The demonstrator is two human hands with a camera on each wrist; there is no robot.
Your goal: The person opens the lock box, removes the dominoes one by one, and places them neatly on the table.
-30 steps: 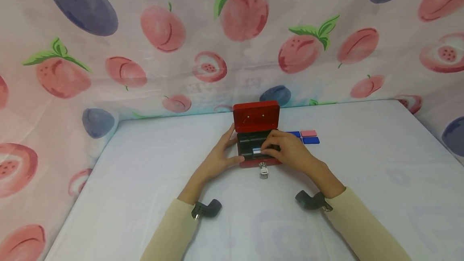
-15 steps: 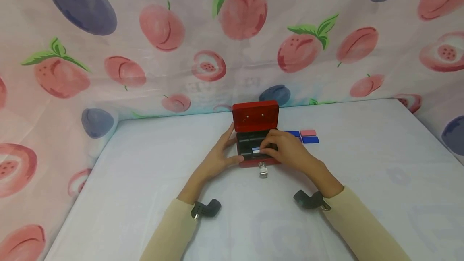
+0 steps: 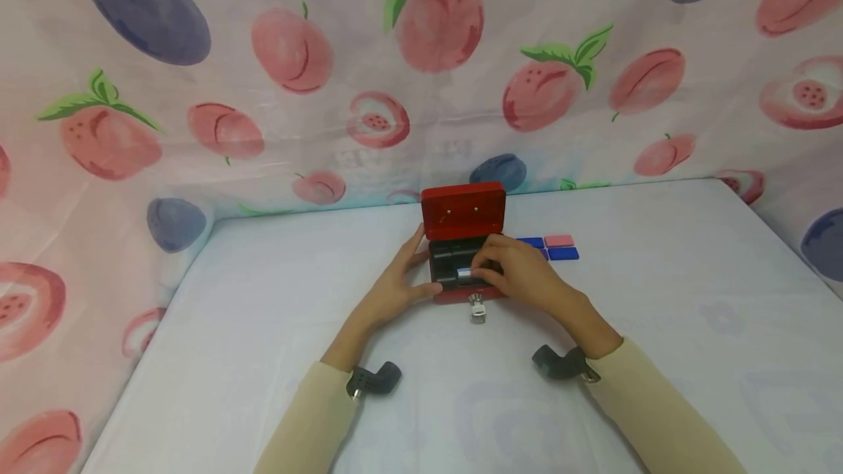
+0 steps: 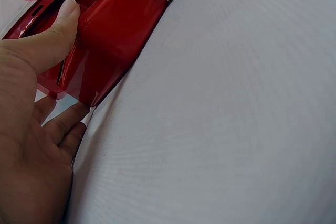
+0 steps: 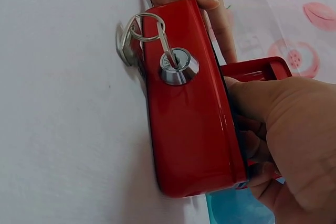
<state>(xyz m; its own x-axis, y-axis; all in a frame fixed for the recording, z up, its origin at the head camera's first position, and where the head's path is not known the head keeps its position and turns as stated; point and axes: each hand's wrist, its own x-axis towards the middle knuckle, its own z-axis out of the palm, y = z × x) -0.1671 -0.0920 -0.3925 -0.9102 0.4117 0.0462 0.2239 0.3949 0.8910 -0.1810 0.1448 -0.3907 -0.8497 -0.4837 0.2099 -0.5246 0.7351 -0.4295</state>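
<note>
A red metal cash box [image 3: 454, 297] stands with its lid [image 3: 463, 213] raised and a black tray [image 3: 444, 258] inside. My left hand [image 3: 391, 291] grips its left end, thumb on the front corner of the rim and fingers along the side. Over the tray, my right hand [image 3: 523, 269] has thumb and fingers bent down together at a small blue-and-white block [image 3: 464, 274]. Its fingers hide the block's right end and much of the tray. In the right wrist view, a key sits in the silver lock [image 5: 179, 66], with a key ring [image 5: 148, 27] hanging from it.
Right of the box, several small flat blocks lie together on the white table [image 3: 263, 328], among them a pink block [image 3: 559, 241] and a blue block [image 3: 563, 254]. A fruit-patterned cloth [image 3: 296, 130] rises behind the table.
</note>
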